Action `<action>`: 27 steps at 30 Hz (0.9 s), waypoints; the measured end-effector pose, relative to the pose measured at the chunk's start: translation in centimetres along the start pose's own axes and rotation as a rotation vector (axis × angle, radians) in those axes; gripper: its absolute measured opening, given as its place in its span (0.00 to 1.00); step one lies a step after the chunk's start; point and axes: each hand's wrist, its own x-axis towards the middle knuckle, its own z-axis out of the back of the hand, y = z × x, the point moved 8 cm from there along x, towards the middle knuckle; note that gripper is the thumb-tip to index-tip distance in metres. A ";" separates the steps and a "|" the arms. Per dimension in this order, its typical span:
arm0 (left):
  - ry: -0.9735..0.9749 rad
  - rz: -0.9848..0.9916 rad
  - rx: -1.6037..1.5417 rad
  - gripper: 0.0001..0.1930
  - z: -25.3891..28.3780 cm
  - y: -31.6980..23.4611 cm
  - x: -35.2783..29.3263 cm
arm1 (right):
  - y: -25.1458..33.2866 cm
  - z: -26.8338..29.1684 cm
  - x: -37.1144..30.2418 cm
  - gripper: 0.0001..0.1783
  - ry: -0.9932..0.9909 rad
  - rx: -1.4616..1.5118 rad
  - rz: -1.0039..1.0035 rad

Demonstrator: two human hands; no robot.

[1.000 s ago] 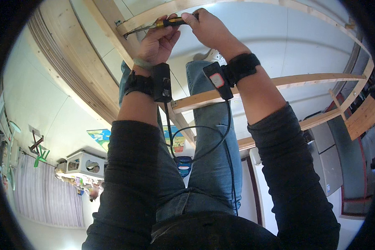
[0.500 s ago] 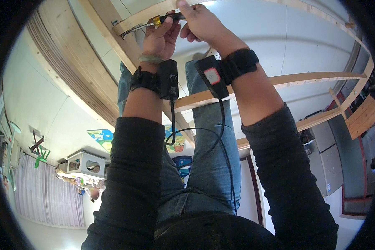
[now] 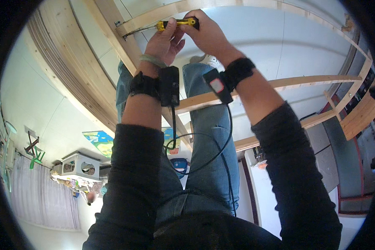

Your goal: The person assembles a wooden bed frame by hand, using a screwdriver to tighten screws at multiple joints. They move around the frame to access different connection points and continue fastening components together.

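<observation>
A screwdriver with a yellow and black handle (image 3: 180, 23) lies nearly level at the top of the view. Its thin shaft runs left to a metal fitting (image 3: 126, 36) at the joint of a wooden frame (image 3: 131, 52); whether the tip sits in a screw is too small to tell. My left hand (image 3: 164, 45) grips the front of the handle, thumb on top, close to the shaft. Around the butt end of the handle, the fingers of my right hand (image 3: 206, 31) are closed. Both wrists carry black straps with small boxes.
Thick stacked wooden boards (image 3: 66, 54) curve along the left. A wooden rail (image 3: 279, 83) of the frame crosses over my legs (image 3: 208, 137). Black cables (image 3: 227, 154) hang looped between my forearms. A white cabinet-like unit (image 3: 80, 166) and a person (image 3: 91, 198) are at the lower left.
My right hand has shifted slightly right and down along the screwdriver, and its raised thumb has come down onto the handle's end. More of the yellow handle shows. My left hand keeps its grip.
</observation>
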 end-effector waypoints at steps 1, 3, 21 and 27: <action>-0.033 -0.037 0.007 0.14 0.1 -0.2 -0.1 | 0.0 -0.1 -0.2 0.17 -0.041 0.019 0.027; -0.070 -0.107 0.019 0.14 -0.1 -0.2 -0.4 | 0.2 0.0 -0.7 0.18 -0.136 0.067 0.071; -0.085 -0.262 -0.077 0.13 0.1 -1.8 -0.5 | -4.4 -4.0 -1.5 0.15 -0.367 1.383 -0.476; -0.276 -0.246 0.025 0.11 1.8 -2.1 -1.0 | -5.4 -3.9 -0.8 0.18 -0.239 1.388 -0.418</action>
